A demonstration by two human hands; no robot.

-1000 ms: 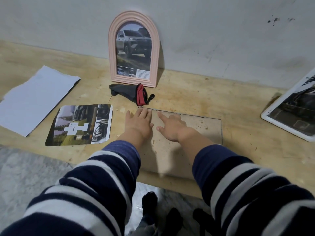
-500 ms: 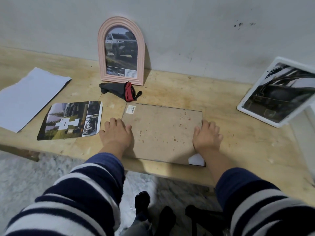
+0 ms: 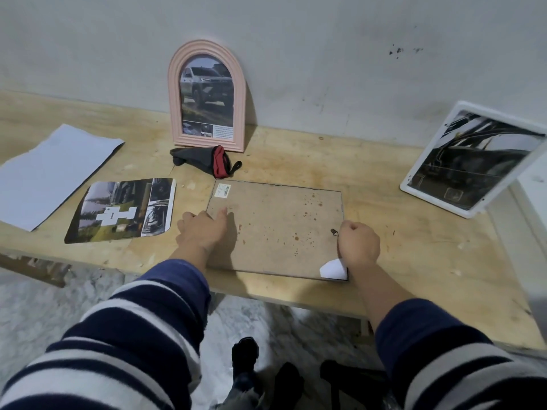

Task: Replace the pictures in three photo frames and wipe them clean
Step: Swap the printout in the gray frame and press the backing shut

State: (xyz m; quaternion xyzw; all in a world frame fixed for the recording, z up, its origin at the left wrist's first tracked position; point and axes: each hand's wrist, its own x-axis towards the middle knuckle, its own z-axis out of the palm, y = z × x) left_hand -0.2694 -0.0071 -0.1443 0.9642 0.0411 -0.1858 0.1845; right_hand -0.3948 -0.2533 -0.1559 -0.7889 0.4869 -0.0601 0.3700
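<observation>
A rectangular photo frame (image 3: 275,229) lies face down on the wooden table (image 3: 399,241), its stained brown backing board up. My left hand (image 3: 201,229) grips its left edge, one digit stretched onto the board. My right hand (image 3: 358,244) is curled at the right edge, fingertips on a small metal clip (image 3: 334,231). A white paper corner (image 3: 333,269) pokes out at the frame's near right corner. A loose printed picture (image 3: 122,210) lies to the left. A pink arched frame (image 3: 207,96) with a car photo leans on the wall. A white frame (image 3: 473,158) leans at the right.
A dark cloth with a red band (image 3: 207,161) lies in front of the pink frame. A white paper sheet (image 3: 50,173) lies at the far left. A white box edge (image 3: 529,220) stands at the right. The table's front edge runs just below the frame.
My left hand shifted from flat beside the frame to gripping its left edge. My right hand curled up at the clip on the right edge. The camera view moved slightly.
</observation>
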